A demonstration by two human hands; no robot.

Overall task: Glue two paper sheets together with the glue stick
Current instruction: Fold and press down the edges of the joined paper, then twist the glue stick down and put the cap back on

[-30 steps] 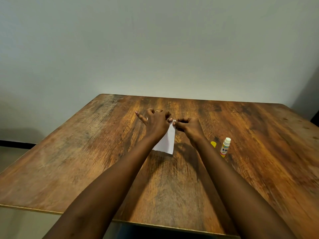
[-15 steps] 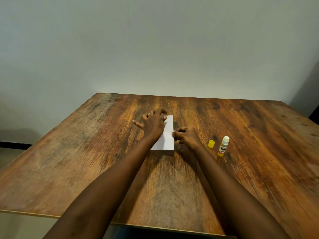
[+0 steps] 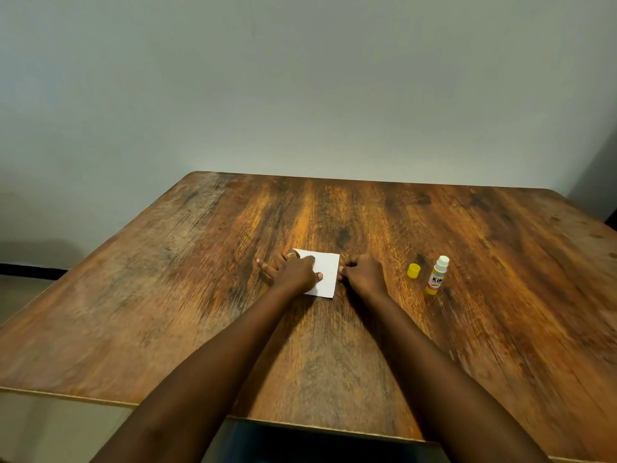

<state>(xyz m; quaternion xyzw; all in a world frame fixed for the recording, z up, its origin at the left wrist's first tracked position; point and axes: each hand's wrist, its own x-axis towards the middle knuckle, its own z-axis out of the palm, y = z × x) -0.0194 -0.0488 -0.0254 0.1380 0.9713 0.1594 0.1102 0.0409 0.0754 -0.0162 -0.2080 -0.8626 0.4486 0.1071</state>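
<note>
One yellow cap (image 3: 413, 271) beside glue stick (image 3: 437, 275)

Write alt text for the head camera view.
A person's left hand rests spread on white paper on a wooden table, while the right hand, fingers curled, meets the paper's right edge. To the right stand an uncapped glue stick and its yellow cap.

Glue stick (image 3: 437, 277) label: dark letters "KIN" legible; smaller print beneath too blurred to read.
</note>
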